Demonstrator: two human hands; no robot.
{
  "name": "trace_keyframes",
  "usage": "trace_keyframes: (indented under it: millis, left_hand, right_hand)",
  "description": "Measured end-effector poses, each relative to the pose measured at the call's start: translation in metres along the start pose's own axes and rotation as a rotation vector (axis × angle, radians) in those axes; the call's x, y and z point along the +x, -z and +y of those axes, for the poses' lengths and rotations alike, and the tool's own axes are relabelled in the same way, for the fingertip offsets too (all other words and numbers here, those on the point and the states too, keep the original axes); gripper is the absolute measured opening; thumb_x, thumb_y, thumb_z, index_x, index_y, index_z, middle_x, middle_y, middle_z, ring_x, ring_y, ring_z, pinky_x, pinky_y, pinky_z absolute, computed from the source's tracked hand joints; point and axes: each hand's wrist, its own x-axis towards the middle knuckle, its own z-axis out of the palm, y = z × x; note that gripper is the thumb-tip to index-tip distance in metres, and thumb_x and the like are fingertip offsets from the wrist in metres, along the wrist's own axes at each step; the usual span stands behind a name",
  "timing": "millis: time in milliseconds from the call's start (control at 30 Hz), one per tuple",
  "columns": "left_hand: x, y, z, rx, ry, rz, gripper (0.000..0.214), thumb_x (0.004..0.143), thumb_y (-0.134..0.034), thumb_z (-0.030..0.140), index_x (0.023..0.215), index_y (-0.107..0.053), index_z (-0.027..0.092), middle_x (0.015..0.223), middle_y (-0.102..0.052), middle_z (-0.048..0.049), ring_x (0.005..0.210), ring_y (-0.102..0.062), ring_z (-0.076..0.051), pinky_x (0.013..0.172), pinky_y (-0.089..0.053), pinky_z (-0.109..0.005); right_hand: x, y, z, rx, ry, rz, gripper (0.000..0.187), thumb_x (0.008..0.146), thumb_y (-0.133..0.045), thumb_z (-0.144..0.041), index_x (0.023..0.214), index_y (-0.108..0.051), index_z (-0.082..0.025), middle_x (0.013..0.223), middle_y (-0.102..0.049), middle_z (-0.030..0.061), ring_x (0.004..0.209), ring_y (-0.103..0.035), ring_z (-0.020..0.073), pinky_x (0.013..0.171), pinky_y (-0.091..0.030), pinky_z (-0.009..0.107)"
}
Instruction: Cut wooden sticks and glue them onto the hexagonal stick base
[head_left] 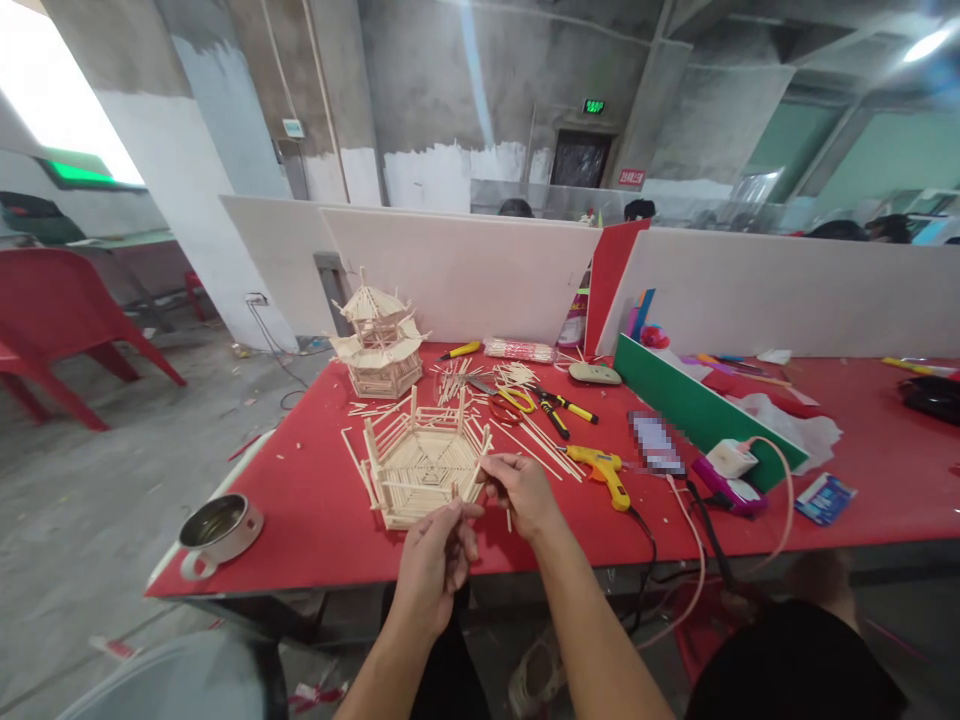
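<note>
Head view: the base (431, 468), a six-sided stick floor with posts and rails, lies flat on the tabletop (300, 530), in front of the person. Left hand (441, 550) at the base's near edge, palm turned inward, fingers curled, thumb and forefinger drawn together beside a short post. Right hand (523, 492) at its right corner, wrist bent inward, thumb and forefinger nearly meeting at a rail. Whether either hand grips a stick or merely steadies the base: cannot tell, fingertips cover the contact. Both forearms reach up from below and converge; presumably this lets two fingertip pairs work adjoining sides without pressing on the floor. Glue gun (604, 470) lies right of the base, probably kept there for easy right-side reach. Loose sticks (454, 382) lie behind the base, likely as ready stock; the pagoda (379, 350) stands behind-left, apparently out of the way.
</note>
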Motion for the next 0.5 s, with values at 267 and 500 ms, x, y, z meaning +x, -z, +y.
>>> trace_keyframes:
  millis: [267, 500]
  left_hand:
    - [-0.0006, 0.009, 0.0014, 0.009, -0.014, 0.004, 0.032, 0.066, -0.072, 0.036, 0.084, -0.072, 0.01, 0.046, -0.057, 0.0021, 0.029, -0.035, -0.003, 0.032, -0.015, -0.015]
    - [0.0008, 0.0074, 0.0008, 0.047, -0.058, 0.014, 0.037, 0.069, -0.074, 0.039, 0.089, -0.072, 0.009, 0.048, -0.06, 0.0003, 0.031, -0.035, -0.002, 0.033, -0.016, -0.015]
  right_hand:
    - [0.0035, -0.0043, 0.0029, 0.03, -0.015, 0.009, 0.03, 0.065, -0.074, -0.044, 0.064, -0.068, -0.014, 0.064, -0.068, 0.002, 0.046, -0.047, 0.0061, 0.039, -0.025, 0.016]
    - [0.0038, -0.0048, 0.0055, 0.027, -0.01, 0.002, 0.029, 0.068, -0.073, -0.044, 0.065, -0.069, -0.015, 0.063, -0.067, 0.0005, 0.047, -0.048, 0.0064, 0.04, -0.027, 0.017]
